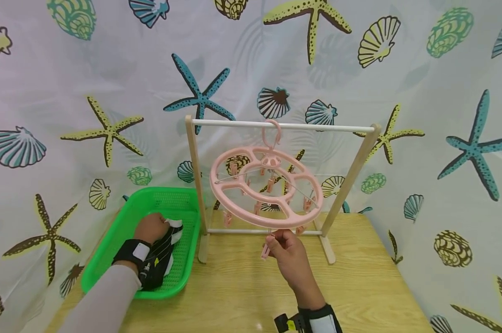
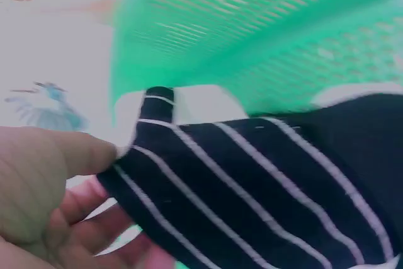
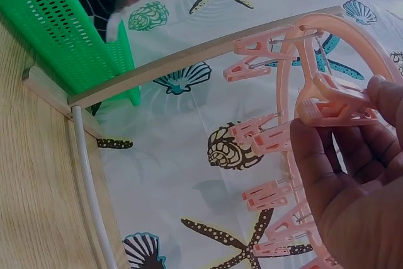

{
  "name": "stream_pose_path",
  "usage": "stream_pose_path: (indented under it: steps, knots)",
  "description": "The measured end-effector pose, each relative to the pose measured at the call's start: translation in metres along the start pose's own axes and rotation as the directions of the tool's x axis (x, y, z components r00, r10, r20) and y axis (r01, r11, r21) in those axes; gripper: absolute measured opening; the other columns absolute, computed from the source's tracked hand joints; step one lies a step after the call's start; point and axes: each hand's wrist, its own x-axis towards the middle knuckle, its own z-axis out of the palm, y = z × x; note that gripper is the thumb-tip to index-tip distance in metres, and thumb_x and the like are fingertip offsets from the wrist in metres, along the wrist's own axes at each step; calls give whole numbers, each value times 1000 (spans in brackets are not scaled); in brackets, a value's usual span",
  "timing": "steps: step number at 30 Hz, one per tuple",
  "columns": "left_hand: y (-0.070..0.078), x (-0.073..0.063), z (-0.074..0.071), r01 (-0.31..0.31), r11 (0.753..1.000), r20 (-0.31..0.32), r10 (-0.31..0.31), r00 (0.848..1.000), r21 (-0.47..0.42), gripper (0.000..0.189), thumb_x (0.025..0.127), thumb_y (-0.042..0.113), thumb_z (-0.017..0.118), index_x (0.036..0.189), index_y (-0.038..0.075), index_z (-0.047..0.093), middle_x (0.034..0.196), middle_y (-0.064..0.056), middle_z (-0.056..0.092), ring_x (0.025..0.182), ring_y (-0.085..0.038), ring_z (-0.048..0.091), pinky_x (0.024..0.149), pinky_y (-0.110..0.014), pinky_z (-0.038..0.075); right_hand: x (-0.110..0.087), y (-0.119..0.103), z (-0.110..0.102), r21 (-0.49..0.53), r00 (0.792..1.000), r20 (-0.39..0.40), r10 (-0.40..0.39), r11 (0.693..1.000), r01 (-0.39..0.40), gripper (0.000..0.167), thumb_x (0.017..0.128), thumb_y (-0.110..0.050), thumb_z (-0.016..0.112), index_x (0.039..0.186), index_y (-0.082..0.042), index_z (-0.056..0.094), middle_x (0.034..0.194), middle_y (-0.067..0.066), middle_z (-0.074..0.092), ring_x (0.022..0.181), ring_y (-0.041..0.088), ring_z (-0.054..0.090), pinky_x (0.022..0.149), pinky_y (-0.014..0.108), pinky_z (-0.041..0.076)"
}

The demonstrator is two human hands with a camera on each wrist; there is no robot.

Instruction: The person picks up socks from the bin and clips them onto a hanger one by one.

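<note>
My left hand (image 1: 152, 228) is inside the green basket (image 1: 94, 259), pinching the edge of a black sock with thin white stripes (image 2: 245, 187) between thumb and fingers. White patches show beside the dark fabric. In the head view the hand hides part of the sock (image 1: 161, 252). A pink round clip hanger (image 1: 251, 215) hangs by its hook from the white bar of a rack. At its front edge, my right hand (image 1: 290, 254) pinches one pink clothespin (image 3: 337, 102) between thumb and fingers. No cloth shows in that clothespin.
Several other pink clothespins (image 3: 267, 194) dangle from the hanger. The rack has wooden posts (image 1: 351, 178) and a white top bar (image 1: 334, 127); its left post stands close beside the basket. Under everything is a wooden table (image 1: 234, 286), backed by a sea-patterned sheet (image 1: 242, 55).
</note>
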Motion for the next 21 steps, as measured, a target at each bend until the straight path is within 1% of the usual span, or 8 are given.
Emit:
stream_pose_path:
  steps: [2, 4, 5, 7, 11, 14, 17, 21]
  knots:
    - [15, -3, -6, -26, 1000, -10, 26, 1000, 11, 32, 95, 11, 54, 63, 8, 47, 57, -1, 38, 50, -16, 36, 49, -32, 33, 0, 0, 0, -4, 1000, -5, 4, 1000, -4, 13, 100, -9, 59, 100, 5, 56, 85, 14, 60, 72, 18, 64, 73, 33, 57]
    - [27, -8, -9, -49, 998, -33, 50, 998, 27, 22, 96, 11, 56, 78, -1, 59, 67, -9, 53, 57, -22, 49, 55, -38, 42, 0, 0, 0, -4, 1000, -6, 6, 1000, -6, 12, 100, -7, 58, 99, 5, 56, 85, 14, 61, 72, 18, 63, 73, 33, 57]
    - [34, -11, -11, -60, 998, -47, 61, 997, 21, 17, 96, 10, 57, 88, -4, 62, 74, -13, 59, 62, -25, 54, 59, -42, 45, 1, 0, 0, -5, 1000, -7, 7, 1000, -7, 12, 100, -7, 58, 99, 5, 56, 85, 14, 61, 73, 18, 63, 73, 33, 57]
    - [45, -17, -13, -83, 997, -86, 83, 993, 12, 19, 96, 9, 59, 103, -7, 66, 88, -19, 66, 71, -31, 60, 66, -48, 49, 1, 0, -1, -4, 1000, -11, 7, 1000, -7, 13, 100, -7, 59, 99, 5, 56, 85, 14, 61, 73, 18, 63, 73, 33, 57]
    - [63, -29, -15, -88, 993, -136, 77, 988, -76, 23, 97, 9, 58, 110, -8, 65, 99, -25, 67, 77, -35, 62, 69, -50, 49, 0, 1, -1, -1, 1000, -21, 13, 1000, -13, 17, 99, -11, 61, 98, 5, 56, 85, 13, 61, 73, 18, 63, 73, 33, 57]
    - [72, -37, -16, -89, 985, -157, 65, 985, -149, 26, 99, 10, 57, 115, -8, 62, 106, -26, 65, 82, -35, 63, 71, -50, 49, -1, 1, -1, -8, 999, -29, 22, 1000, -22, 17, 99, -11, 62, 99, 5, 57, 85, 13, 61, 74, 18, 63, 73, 32, 57]
    - [79, -43, -15, -90, 974, -175, 53, 983, -206, 26, 101, 13, 56, 119, -5, 62, 108, -24, 65, 85, -34, 62, 72, -49, 48, -1, 1, -1, -14, 999, -34, 23, 1000, -24, 15, 99, -10, 61, 99, 4, 57, 86, 13, 61, 75, 18, 63, 72, 32, 57]
    - [89, -53, -17, -100, 954, -218, 38, 975, -281, 26, 101, 18, 57, 118, 0, 64, 110, -20, 66, 90, -33, 63, 75, -48, 49, -1, 2, -1, -18, 999, -32, 2, 1000, -3, 16, 99, -11, 62, 99, 4, 58, 86, 14, 61, 75, 18, 63, 73, 32, 57]
